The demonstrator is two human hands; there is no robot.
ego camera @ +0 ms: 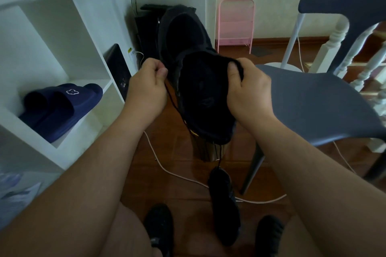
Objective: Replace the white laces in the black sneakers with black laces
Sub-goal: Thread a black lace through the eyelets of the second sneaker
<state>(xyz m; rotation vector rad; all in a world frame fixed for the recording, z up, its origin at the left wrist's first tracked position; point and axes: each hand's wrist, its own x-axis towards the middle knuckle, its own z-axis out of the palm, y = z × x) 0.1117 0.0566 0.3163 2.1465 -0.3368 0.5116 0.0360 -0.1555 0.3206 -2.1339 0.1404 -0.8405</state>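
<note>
Well, biggest in the room is the white shelving unit (62, 33), its top cut off by the frame, then the grey plastic chair (313, 98) on the right, running out of view. On a low shelf sits a pair of navy slides (60, 106) carrying a small white flower-like emblem, with no readable lettering. A pink wire rack (236, 23) leans by the far wall. Held up between both hands is the black sneaker (200, 89), so dark that its eyelets and any logo are lost. The right hand (248, 92) grips the sneaker's collar, thumb over the edge. The left hand (146, 85) is clenched, pinching the black lace (173, 104), which trails down along the sneaker's side. Another black sneaker (224, 204) lies on the wooden floor below, beside a white cable (167, 169).
</note>
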